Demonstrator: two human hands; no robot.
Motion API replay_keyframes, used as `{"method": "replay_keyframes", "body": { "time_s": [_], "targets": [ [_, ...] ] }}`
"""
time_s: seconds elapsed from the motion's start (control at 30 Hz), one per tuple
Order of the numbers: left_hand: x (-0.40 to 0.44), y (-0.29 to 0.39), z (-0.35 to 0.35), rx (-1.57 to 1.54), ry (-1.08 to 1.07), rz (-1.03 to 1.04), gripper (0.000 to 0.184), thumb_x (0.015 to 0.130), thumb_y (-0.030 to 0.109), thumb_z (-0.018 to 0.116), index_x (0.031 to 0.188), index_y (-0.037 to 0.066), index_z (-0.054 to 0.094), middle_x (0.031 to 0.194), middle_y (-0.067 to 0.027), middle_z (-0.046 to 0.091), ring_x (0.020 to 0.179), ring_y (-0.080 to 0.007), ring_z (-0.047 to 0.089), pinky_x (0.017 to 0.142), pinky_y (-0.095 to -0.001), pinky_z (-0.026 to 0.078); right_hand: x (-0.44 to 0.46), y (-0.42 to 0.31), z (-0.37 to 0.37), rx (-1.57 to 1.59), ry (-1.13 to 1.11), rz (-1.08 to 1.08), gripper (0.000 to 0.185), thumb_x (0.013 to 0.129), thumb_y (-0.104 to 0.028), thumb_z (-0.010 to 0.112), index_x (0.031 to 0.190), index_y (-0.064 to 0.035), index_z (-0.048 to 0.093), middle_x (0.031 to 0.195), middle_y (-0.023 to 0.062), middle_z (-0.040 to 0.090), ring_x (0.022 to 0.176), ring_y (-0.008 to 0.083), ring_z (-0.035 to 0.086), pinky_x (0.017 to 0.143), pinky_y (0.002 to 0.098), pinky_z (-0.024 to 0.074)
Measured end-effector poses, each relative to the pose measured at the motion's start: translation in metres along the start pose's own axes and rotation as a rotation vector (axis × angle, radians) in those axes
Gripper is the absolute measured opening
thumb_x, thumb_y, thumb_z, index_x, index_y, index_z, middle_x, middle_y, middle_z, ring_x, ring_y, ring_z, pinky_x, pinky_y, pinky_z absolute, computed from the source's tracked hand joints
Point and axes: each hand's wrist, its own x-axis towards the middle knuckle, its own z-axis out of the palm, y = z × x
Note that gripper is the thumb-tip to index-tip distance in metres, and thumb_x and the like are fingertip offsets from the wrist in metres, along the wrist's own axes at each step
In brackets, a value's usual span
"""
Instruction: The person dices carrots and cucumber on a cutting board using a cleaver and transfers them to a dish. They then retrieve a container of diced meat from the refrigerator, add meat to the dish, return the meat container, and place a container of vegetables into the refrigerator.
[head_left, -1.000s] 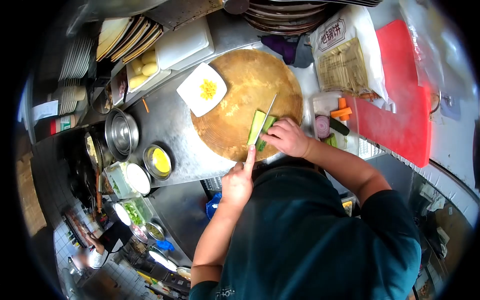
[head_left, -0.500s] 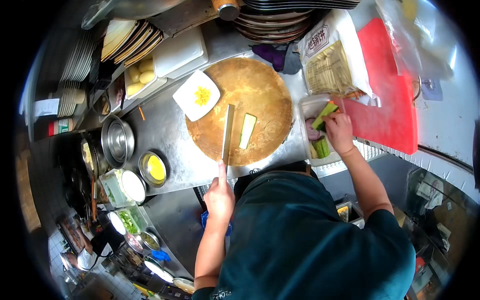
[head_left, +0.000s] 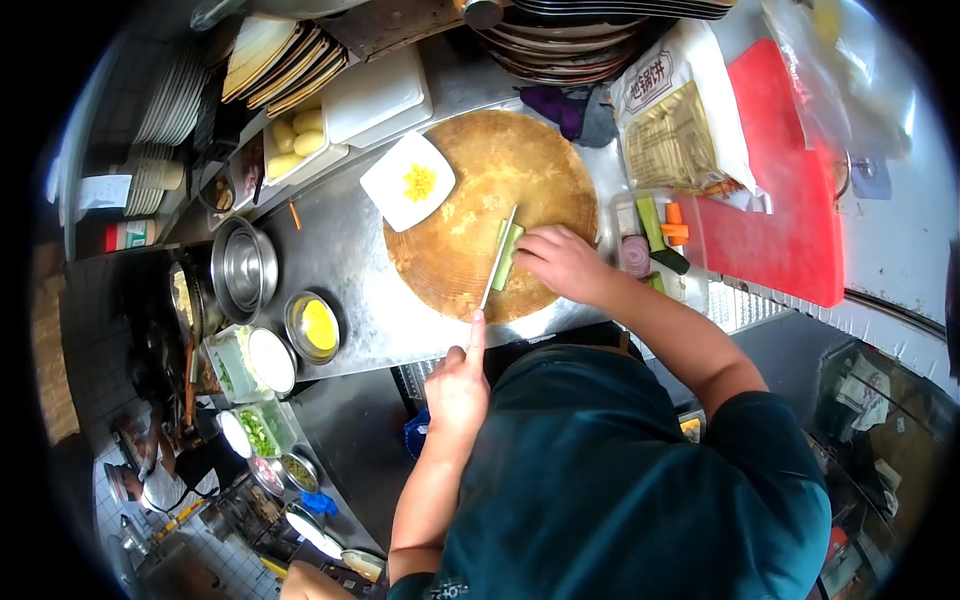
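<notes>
On the round wooden chopping board (head_left: 560, 165) lies a peeled-looking strip of cucumber (head_left: 506, 258). My left hand (head_left: 460, 390) grips a kitchen knife (head_left: 497, 262) with the forefinger stretched along it; the blade stands edge-on against the strip's left side. From the right, the bent fingers of my right hand (head_left: 562, 262) press on the strip and hold it down. A white square dish (head_left: 385, 190) with small yellow-orange bits (head_left: 420, 182) sits on the board's upper left. Right of the board, a clear container (head_left: 690, 285) holds cucumber pieces (head_left: 650, 222), carrot sticks (head_left: 675, 230) and an onion piece (head_left: 635, 256).
A red cutting board (head_left: 780, 200) and a white bag (head_left: 690, 120) lie at the right. Steel bowls (head_left: 243, 270), one with yellow contents (head_left: 320, 325), stand left. Stacked plates (head_left: 560, 55) and a tub of potatoes (head_left: 297, 140) are behind. Another person (head_left: 165, 490) is at lower left.
My right hand has left the cucumber piece in the container and moved left onto the strip on the board. The knife has come over against the strip.
</notes>
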Motion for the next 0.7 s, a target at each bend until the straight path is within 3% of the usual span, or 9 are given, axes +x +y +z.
{"method": "replay_keyframes", "body": {
  "time_s": [0.1, 0.2, 0.47, 0.7],
  "targets": [
    [0.000, 0.000, 0.002, 0.035, -0.024, 0.015, 0.092, 0.080, -0.003, 0.065, 0.165, 0.020, 0.039, 0.074, -0.0116, 0.056, 0.058, -0.0293, 0.063, 0.054, -0.0434, 0.057, 0.014, 0.009, 0.025, 0.029, -0.037, -0.051, 0.011, 0.083, -0.013, 0.065, 0.093, -0.0077, 0.067, 0.102, 0.0056, 0.063, 0.104, 0.0266, 0.060, 0.091, 0.0396, 0.0530],
    [-0.001, -0.001, 0.000, 0.035, -0.016, 0.030, 0.093, 0.079, -0.003, 0.064, 0.165, 0.020, 0.038, 0.074, -0.0115, 0.057, 0.059, -0.0286, 0.063, 0.053, -0.0431, 0.057, 0.014, 0.014, 0.028, 0.017, -0.031, -0.087, 0.010, 0.083, -0.014, 0.065, 0.091, -0.0084, 0.067, 0.103, 0.0048, 0.064, 0.106, 0.0265, 0.060, 0.091, 0.0400, 0.0533],
    [0.000, -0.002, -0.014, 0.079, -0.032, 0.072, 0.095, 0.077, -0.003, 0.065, 0.165, 0.020, 0.039, 0.073, -0.0116, 0.056, 0.057, -0.0283, 0.060, 0.052, -0.0417, 0.056, 0.014, 0.014, 0.026, 0.018, -0.055, -0.076, 0.017, 0.086, -0.016, 0.064, 0.101, -0.0107, 0.070, 0.112, 0.0049, 0.065, 0.113, 0.0266, 0.060, 0.095, 0.0409, 0.0522],
    [-0.002, -0.009, -0.017, -0.109, -0.028, -0.031, 0.088, 0.084, -0.002, 0.065, 0.165, 0.016, 0.037, 0.078, -0.0151, 0.064, 0.063, -0.0338, 0.067, 0.058, -0.0471, 0.057, 0.015, 0.014, 0.018, 0.016, -0.034, -0.075, 0.016, 0.086, -0.015, 0.062, 0.101, -0.0106, 0.068, 0.110, 0.0033, 0.064, 0.109, 0.0254, 0.059, 0.095, 0.0391, 0.0506]
  ]
}}
